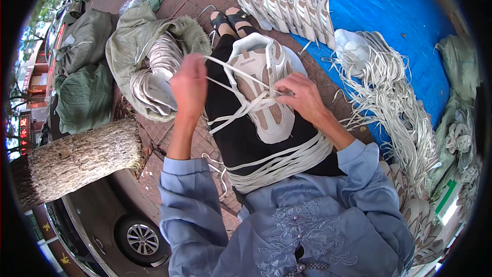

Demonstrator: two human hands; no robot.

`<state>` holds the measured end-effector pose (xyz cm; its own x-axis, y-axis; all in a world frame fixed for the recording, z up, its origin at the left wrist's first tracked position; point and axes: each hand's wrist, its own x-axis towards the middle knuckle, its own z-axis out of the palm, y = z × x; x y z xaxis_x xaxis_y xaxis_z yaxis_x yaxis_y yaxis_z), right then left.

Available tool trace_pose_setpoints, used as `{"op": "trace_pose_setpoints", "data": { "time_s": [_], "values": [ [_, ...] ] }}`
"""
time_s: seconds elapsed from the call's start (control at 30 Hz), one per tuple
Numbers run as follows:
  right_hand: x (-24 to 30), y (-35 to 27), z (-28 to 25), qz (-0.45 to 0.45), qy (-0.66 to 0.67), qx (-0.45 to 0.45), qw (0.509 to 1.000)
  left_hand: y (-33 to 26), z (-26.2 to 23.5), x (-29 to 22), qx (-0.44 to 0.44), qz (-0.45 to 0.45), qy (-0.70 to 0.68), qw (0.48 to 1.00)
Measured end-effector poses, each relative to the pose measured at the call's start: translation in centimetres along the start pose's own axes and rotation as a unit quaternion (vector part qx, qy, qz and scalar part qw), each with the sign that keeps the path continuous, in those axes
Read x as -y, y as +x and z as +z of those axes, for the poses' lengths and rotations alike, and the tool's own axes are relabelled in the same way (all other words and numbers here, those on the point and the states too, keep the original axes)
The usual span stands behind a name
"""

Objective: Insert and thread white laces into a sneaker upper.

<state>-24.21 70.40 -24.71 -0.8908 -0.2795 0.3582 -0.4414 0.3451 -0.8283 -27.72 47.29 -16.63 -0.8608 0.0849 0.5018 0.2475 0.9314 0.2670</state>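
Biggest thing around you is the blue tarp (425, 15), far right, probably down so the pale stuff stays off the brick paving (159, 141). The lace heap (394, 107) sprawls along its near part, by your right side, and the open sack (125, 56) sits left with a stack of uppers (164, 56) in it, so I'd guess both are parked for easy grabbing. Your lap (246, 151) does the supporting: the shoe upper (253, 74) lies on it, toe near, heel opening far, which puts the lace holes right between your hands. A lace bundle (279, 166) lies across your thighs, just near of the toe, handy I reckon. Your right hand (302, 92) is pinched narrow on the working lace (233, 70) at the upper's right edge, seemingly as an anchor. Your left hand (188, 84) is blurry but looks closed on that lace too, off to the left, strands stretched straight, likely to take up slack.

Room-wise: the tree trunk (84, 159) is well clear, near left. The sack's rim is close beyond your left hand, so a longer pull might bump it; up looks freer. On the right, loose strands lie near your forearm and could snag.
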Motion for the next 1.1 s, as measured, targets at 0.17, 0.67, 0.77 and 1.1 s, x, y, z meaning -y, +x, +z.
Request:
{"op": "trace_pose_setpoints", "data": {
  "time_s": [0.17,0.67,0.77,1.1],
  "values": [
    [6.2,3.1,1.8,0.025,0.063,0.069,0.995,-0.3,-3.0,-6.0,-0.012,0.117,-0.117,0.986],
    [-17.1,12.2,-33.6,0.308,-0.16,-0.263,0.9,-8.7,-17.9,35.1,0.034,-0.463,0.422,0.779],
    [-19.6,9.9,-36.0,0.254,-0.472,-0.093,0.839,-8.6,-15.4,34.4,0.082,-0.384,0.438,0.809],
    [2.5,7.8,-5.9,-0.024,0.043,0.244,0.968,-7.6,-1.5,-4.2,0.098,0.123,-0.099,0.983]
  ]
}}
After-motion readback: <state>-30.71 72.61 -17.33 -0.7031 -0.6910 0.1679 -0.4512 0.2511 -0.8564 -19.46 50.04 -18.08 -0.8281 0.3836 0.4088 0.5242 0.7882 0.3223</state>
